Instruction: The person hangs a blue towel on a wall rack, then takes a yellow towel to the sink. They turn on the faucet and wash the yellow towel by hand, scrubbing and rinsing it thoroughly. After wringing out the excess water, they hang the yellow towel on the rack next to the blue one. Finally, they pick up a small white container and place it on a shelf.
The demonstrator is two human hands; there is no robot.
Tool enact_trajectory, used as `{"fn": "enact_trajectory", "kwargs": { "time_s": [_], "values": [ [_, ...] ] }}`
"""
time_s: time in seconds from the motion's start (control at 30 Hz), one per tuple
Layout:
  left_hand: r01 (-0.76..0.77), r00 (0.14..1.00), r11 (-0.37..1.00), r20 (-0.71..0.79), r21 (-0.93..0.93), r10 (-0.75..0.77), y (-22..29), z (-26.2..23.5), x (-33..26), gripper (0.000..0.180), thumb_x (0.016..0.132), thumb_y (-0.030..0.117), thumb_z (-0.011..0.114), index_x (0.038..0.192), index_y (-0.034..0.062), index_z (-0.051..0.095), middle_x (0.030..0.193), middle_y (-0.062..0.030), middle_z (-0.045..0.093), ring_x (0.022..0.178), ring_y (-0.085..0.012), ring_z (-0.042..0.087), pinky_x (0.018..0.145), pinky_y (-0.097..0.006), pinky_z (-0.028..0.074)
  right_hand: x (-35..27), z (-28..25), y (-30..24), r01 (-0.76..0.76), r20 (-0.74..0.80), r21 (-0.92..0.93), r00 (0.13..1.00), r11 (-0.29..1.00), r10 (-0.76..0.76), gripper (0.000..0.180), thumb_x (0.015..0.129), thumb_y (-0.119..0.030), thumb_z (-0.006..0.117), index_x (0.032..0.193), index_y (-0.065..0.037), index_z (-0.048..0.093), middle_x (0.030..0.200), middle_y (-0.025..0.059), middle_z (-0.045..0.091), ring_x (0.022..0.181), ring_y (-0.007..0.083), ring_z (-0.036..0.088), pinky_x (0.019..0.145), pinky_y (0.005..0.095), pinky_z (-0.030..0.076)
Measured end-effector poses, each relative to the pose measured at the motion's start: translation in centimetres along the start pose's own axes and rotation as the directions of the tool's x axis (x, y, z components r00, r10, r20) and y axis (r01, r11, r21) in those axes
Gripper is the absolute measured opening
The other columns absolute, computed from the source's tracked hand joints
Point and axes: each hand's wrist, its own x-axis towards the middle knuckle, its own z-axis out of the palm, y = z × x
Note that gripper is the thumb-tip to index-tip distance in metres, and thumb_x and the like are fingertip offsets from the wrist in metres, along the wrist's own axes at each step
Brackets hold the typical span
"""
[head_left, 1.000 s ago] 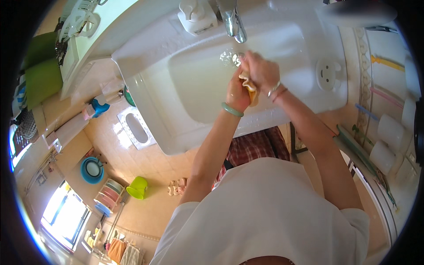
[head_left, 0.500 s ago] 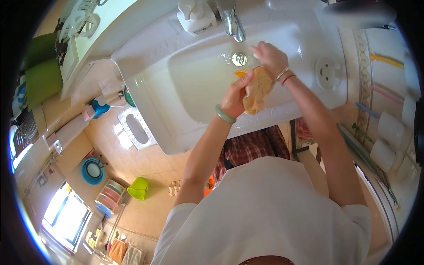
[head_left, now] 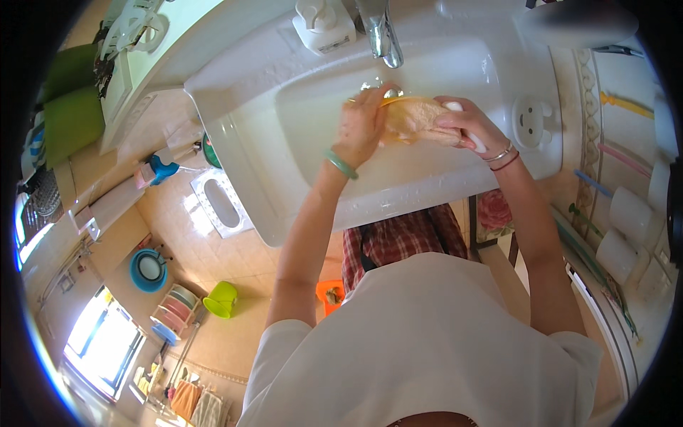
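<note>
Over the white basin (head_left: 299,156) both hands hold a pale yellow cloth (head_left: 420,119) that is wrapped around a white-handled thing with an orange rim; what it is cannot be told. My left hand (head_left: 361,129), with a green bangle at the wrist, grips the cloth's left end. My right hand (head_left: 471,127), wearing thin bracelets, grips the right end and the white handle. The metal tap (head_left: 380,32) hangs just above them.
A white soap dispenser (head_left: 324,25) stands left of the tap, a white soap dish (head_left: 530,122) on the basin's right ledge. On the tiled floor at left are a white squat toilet pan (head_left: 220,203), a blue basin (head_left: 148,269) and a green scoop (head_left: 222,299).
Both hands have stayed over the basin; the cloth hung down from them half a second ago and is now held level between them, stretched sideways under the tap.
</note>
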Motion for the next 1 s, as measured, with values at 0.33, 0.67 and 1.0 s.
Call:
{"fn": "enact_trajectory", "kwargs": {
  "time_s": [0.33,0.67,1.0],
  "values": [
    [0.167,0.96,0.079,0.143,-0.983,-0.241,-4.9,6.1,-3.1,0.074,0.088,0.062,0.039,0.142,0.0123,0.029,0.141,-0.0097,0.036,0.127,-0.0311,0.036,0.108,-0.048,0.027,0.4,11.1,6.3,0.431,0.235,-0.88,0.761,0.2,-0.605,0.046,0.077,-0.037,0.072,0.107,-0.008,0.054,0.093,0.0097,0.06,0.078,0.0302,0.06,0.066,0.0333,0.048],
    [0.144,0.946,-0.514,0.27,-0.846,-0.178,-1.2,5.6,-0.7,0.078,0.09,0.066,0.03,0.137,0.0042,0.034,0.128,-0.0096,0.048,0.12,-0.0278,0.044,0.103,-0.042,0.034,7.3,3.9,5.3,-0.049,-0.162,-0.981,0.733,0.185,-0.66,0.025,0.085,-0.031,0.056,0.101,-0.013,0.052,0.093,0.0074,0.057,0.084,0.0271,0.06,0.061,0.0401,0.05],
    [0.143,0.989,-0.513,0.108,-0.846,0.098,-4.7,7.0,-1.2,0.071,0.088,0.068,0.036,0.127,0.0098,0.048,0.122,-0.0093,0.053,0.117,-0.0263,0.048,0.099,-0.041,0.04,8.4,6.8,5.6,0.017,-0.073,-0.994,0.635,0.109,-0.769,0.015,0.088,-0.026,0.058,0.093,-0.015,0.05,0.077,0.0047,0.059,0.066,0.0308,0.06,0.056,0.0389,0.049]
  ]
}}
